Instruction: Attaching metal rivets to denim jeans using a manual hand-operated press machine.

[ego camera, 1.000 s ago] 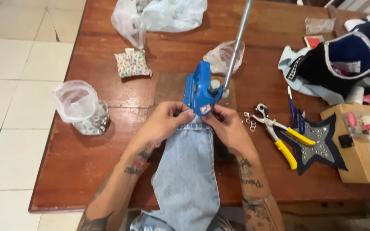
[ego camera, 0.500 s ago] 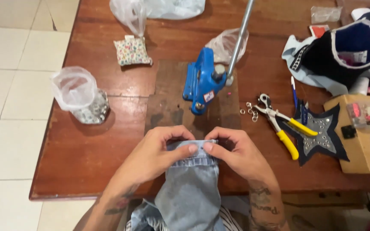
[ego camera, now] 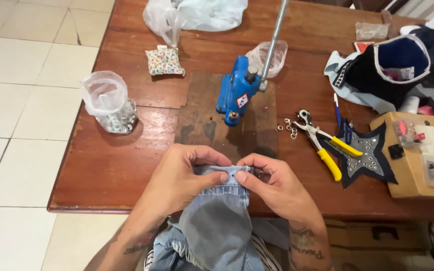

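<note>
- The denim piece [ego camera: 216, 221] hangs off the near edge of the bench [ego camera: 126, 165], with its hemmed top edge pinched flat between both hands.
- Left hand [ego camera: 184, 178] and right hand [ego camera: 272, 183] have their fingers closed on that hem, thumbs nearly touching over a small hole.
- By the look of it, the hem is being checked and lined up; bringing it under the blue hand press [ego camera: 237, 95] calls for a forward reach.
- Loose eyelets [ego camera: 288, 128], yellow-handled pliers [ego camera: 322, 143] and a star patch [ego camera: 365, 158] lie to the right, clear of that path.
</note>
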